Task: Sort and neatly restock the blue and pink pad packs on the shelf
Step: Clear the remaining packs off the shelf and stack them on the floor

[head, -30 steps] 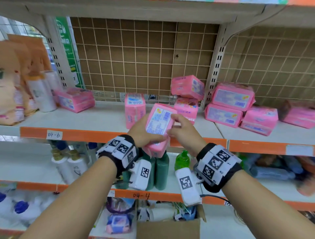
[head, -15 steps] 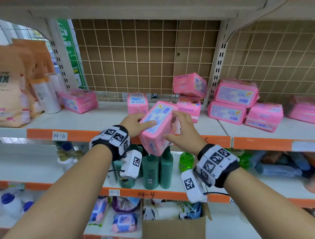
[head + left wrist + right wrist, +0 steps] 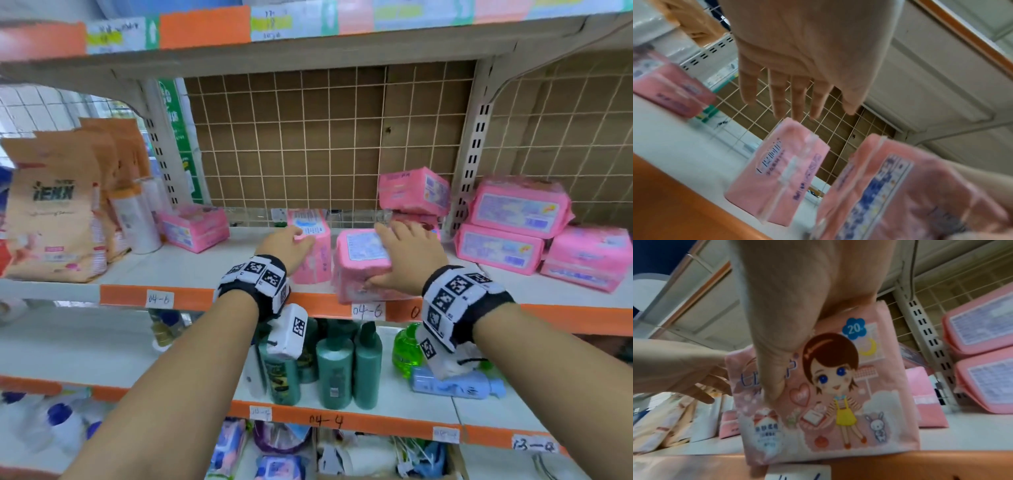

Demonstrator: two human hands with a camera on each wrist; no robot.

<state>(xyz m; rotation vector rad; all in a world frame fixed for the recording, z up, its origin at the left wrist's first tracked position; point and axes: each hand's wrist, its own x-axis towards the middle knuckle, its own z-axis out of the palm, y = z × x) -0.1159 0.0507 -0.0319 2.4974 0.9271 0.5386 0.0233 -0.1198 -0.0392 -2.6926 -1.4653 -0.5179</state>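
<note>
A pink pad pack [image 3: 359, 263] stands at the front edge of the shelf [image 3: 144, 263], its cartoon-girl face [image 3: 838, 394] toward me. My right hand [image 3: 394, 253] grips it, fingers over the top and thumb [image 3: 777, 386] pressed on the front. Just left of it stands a narrower upright pink pack [image 3: 313, 253]. My left hand [image 3: 287, 245] reaches over that pack with straight, spread fingers [image 3: 797, 97], the tips at its top edge and holding nothing. No blue pack shows on this shelf.
Two stacked pink packs [image 3: 414, 192] sit behind my right hand beside the slotted post [image 3: 469, 164]. Larger pink packs [image 3: 513, 222] pile up at right, one pink pack [image 3: 195, 228] lies at left near orange bags [image 3: 54, 205]. Green bottles [image 3: 335, 366] stand below.
The pack I held in both hands in front of the shelf now stands on its front edge. My left hand let go and moved to the upright pack.
</note>
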